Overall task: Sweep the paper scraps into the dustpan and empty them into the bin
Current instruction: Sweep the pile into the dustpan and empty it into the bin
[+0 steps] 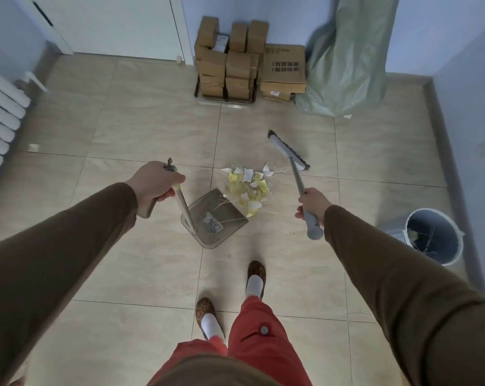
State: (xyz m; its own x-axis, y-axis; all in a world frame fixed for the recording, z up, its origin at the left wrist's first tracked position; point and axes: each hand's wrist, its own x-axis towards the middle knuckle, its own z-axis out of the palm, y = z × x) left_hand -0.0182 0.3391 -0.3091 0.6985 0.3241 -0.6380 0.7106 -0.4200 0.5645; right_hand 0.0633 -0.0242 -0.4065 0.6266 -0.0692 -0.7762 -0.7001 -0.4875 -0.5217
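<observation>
Sweeping is underway: left hand (155, 181) grips the dustpan (216, 218) handle, right hand (313, 204) grips the broom (288, 151); paper scraps (248, 186) lie between them (next, a pull toward the pan).

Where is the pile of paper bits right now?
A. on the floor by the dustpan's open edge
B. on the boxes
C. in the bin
A: the paper scraps lie on the floor tiles at the mouth of the dustpan, with the broom head beyond them.

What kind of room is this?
Probably a spare or storage corner indoors: stacked brown cardboard boxes against the wall, a white ribbed radiator, beige floor tiles and a grey round plastic bin.
</observation>
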